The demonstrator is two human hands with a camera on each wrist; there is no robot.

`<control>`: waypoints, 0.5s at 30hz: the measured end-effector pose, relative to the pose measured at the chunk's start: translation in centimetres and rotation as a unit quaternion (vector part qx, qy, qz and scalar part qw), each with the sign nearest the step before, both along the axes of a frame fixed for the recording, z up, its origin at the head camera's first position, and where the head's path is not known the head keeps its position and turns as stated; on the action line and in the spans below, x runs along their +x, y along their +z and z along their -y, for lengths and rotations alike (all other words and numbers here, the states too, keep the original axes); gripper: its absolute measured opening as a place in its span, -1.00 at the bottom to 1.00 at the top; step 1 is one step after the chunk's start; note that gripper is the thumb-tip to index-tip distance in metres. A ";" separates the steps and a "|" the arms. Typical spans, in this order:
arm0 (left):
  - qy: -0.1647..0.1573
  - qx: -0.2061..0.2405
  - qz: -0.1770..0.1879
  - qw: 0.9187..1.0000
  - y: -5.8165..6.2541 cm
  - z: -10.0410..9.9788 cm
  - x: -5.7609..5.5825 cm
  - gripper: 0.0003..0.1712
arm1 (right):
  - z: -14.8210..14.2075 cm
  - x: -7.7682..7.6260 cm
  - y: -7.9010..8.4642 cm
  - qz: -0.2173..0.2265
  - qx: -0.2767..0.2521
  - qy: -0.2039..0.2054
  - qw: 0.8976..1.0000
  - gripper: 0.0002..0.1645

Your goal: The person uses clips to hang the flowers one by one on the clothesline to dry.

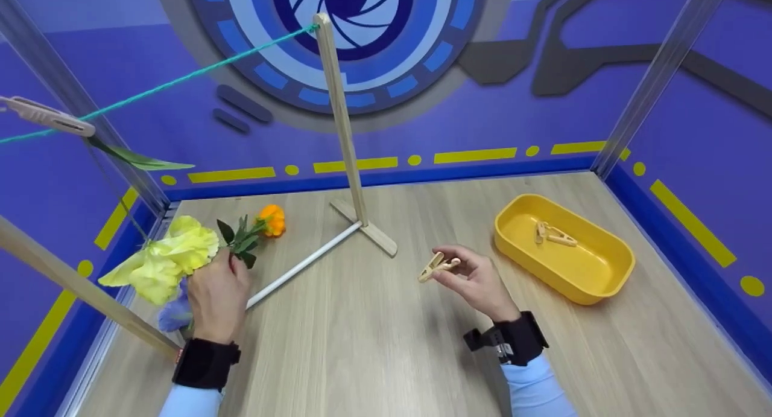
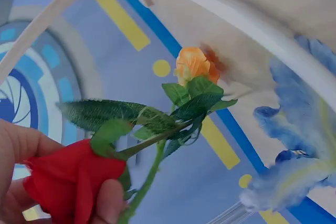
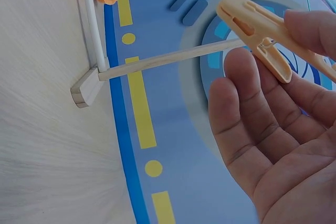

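Note:
My left hand [image 1: 218, 299] grips a red rose [image 2: 76, 182] by its bloom, its leafy stem pointing away from the fingers. Beyond it in the left wrist view are an orange flower [image 2: 195, 66] and a blue flower [image 2: 294, 140]. In the head view, a yellow flower [image 1: 175, 257] hangs beside the left hand, its stem running up to a clothespin [image 1: 51, 116] on the green line [image 1: 199, 73]. Between thumb and fingers, my right hand [image 1: 479, 284] pinches a light tan clothespin [image 3: 257, 32] above the table.
At the right stands a yellow tub [image 1: 594, 284] with clothespins [image 1: 555, 235] inside. A wooden post [image 1: 341, 115] on a flat foot [image 1: 380, 239] bears the line's far end; a white rod [image 1: 304, 265] runs low from it. Another wooden post [image 1: 84, 284] slants at left.

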State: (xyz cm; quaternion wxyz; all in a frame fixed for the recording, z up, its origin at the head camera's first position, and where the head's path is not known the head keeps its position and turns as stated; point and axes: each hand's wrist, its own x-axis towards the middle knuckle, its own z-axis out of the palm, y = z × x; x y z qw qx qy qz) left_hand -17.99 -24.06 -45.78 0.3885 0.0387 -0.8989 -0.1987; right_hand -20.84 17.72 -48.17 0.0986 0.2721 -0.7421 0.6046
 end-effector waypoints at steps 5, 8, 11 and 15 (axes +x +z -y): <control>-0.004 0.042 0.084 0.996 -0.3 0.1 0.6 -0.78 | 0.1 0.0 0.2 0.002 0.001 -0.002 1.000 -0.58; -0.008 0.064 0.158 0.985 -1.1 0.3 0.8 -0.56 | 0.1 0.0 0.2 0.003 0.002 -0.003 1.000 -0.58; -0.018 0.084 0.231 0.969 -1.8 0.8 0.8 -0.35 | 0.1 0.0 0.2 0.008 0.004 -0.003 1.000 -0.59; -0.024 0.137 0.297 0.945 -2.3 1.6 0.7 -0.30 | 0.2 0.0 0.2 0.012 0.005 -0.003 1.000 -0.59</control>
